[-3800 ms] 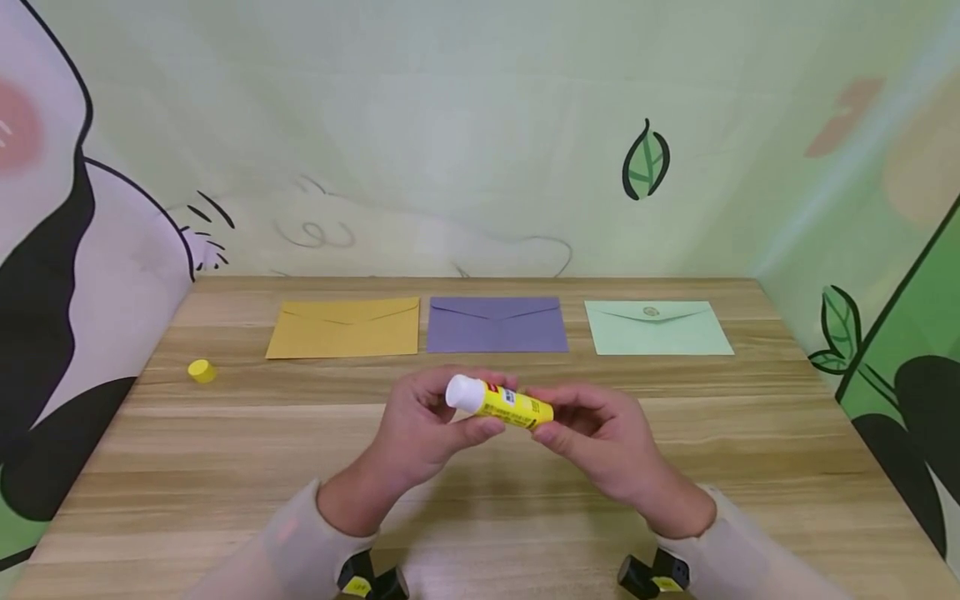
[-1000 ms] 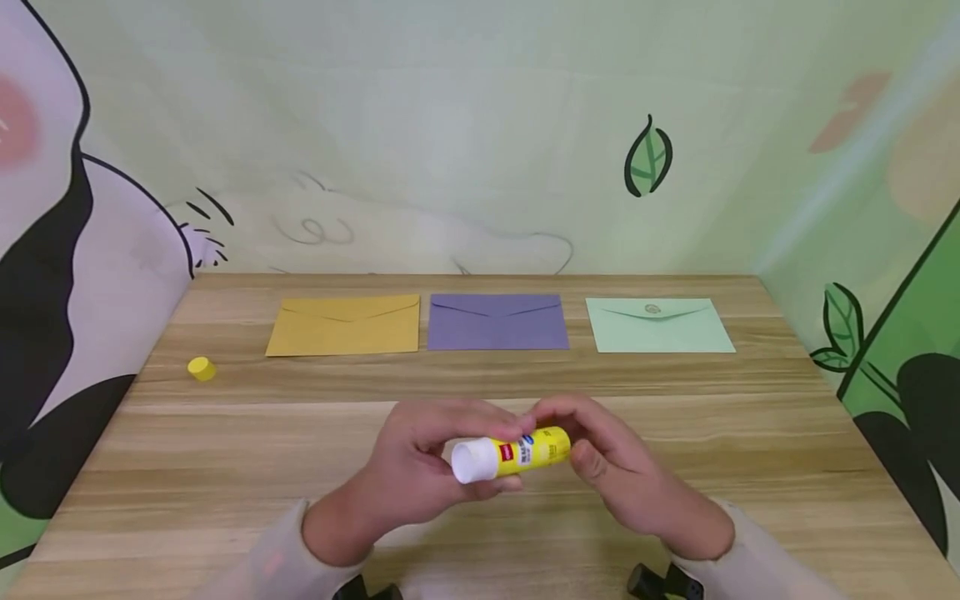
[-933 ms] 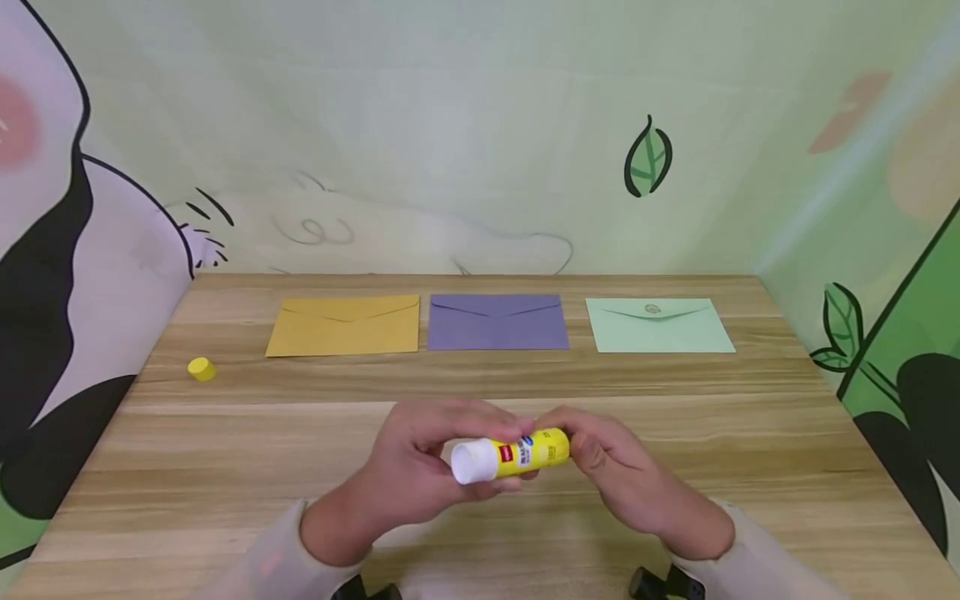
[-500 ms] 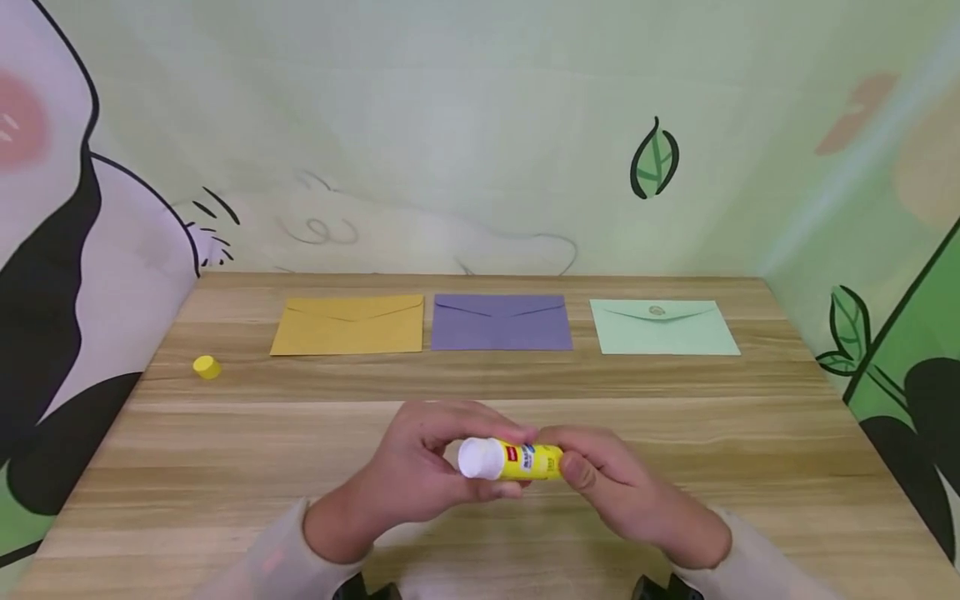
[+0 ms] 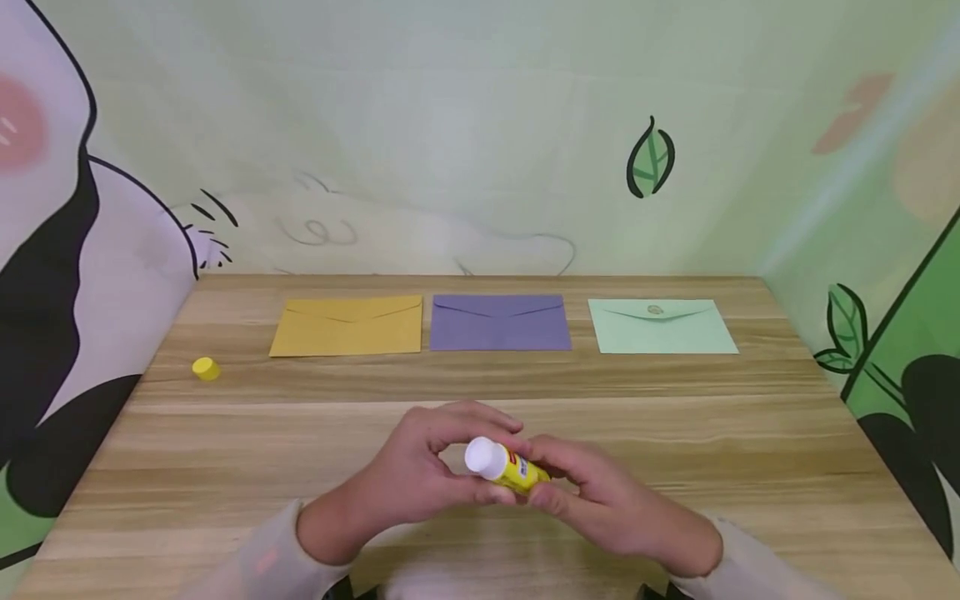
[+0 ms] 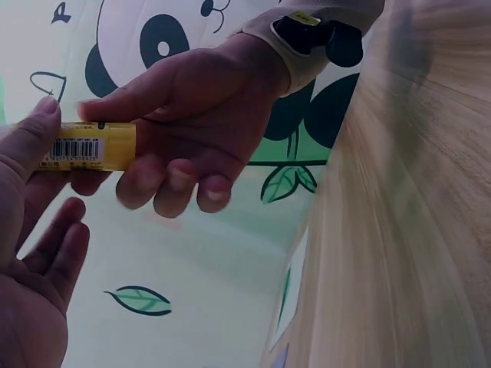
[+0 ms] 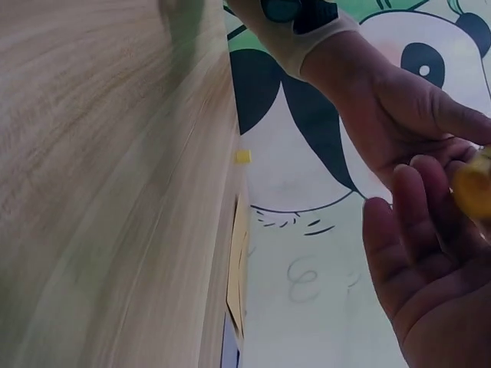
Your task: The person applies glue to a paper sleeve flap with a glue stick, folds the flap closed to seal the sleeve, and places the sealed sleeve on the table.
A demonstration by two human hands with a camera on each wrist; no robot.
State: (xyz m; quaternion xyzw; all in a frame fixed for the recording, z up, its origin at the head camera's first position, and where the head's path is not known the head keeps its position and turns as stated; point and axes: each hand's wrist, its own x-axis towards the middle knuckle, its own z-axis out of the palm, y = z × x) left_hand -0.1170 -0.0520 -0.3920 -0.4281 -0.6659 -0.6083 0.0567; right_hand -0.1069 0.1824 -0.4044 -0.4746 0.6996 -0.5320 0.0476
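Note:
A glue stick (image 5: 522,475) with a yellow labelled body and a white top end is held above the table, slanting with its white end up and to the left. My left hand (image 5: 423,462) pinches it between thumb and fingers near the white part. On the yellow bottom end, the thumb and index finger of my right hand (image 5: 611,504) grip from the other side. A barcode on the yellow body shows in the left wrist view, where the right hand's (image 6: 203,115) other fingers curl loosely below. Its yellow cap (image 5: 206,368) stands apart at the table's left.
Along the back of the wooden table (image 5: 225,467) lie three envelopes in a row: a mustard one (image 5: 347,333), a purple one (image 5: 500,329) and a mint one (image 5: 663,332) with a small seal. Behind them rises a printed backdrop (image 5: 450,150).
The right hand's thumb and fingers came off the yellow end, then closed on it again. Over the last half second the glue stick has tilted, its yellow end swinging lower. Cap and envelopes stay put.

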